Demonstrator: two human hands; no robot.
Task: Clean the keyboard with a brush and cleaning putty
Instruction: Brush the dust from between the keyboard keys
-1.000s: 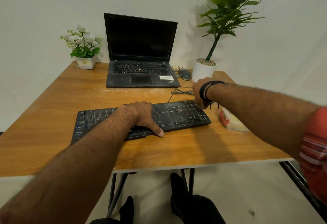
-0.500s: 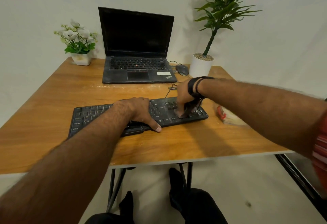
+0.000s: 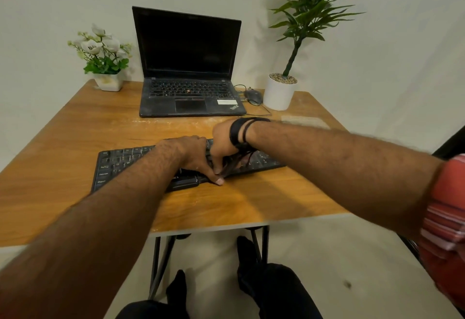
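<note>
The flat black plastic keyboard [image 3: 120, 162] lies on the wooden table [image 3: 63, 142], left hand [image 3: 193, 155] pressing flat on it, right hand [image 3: 224, 142] curled, its grasp unclear through blur.

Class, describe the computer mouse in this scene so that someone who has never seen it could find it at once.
Start at the open black laptop at the back of the wooden table. Look just right of its base, before the white pot of the tall green plant. The mouse is the small dark rounded thing there, with a thin cable.
</note>
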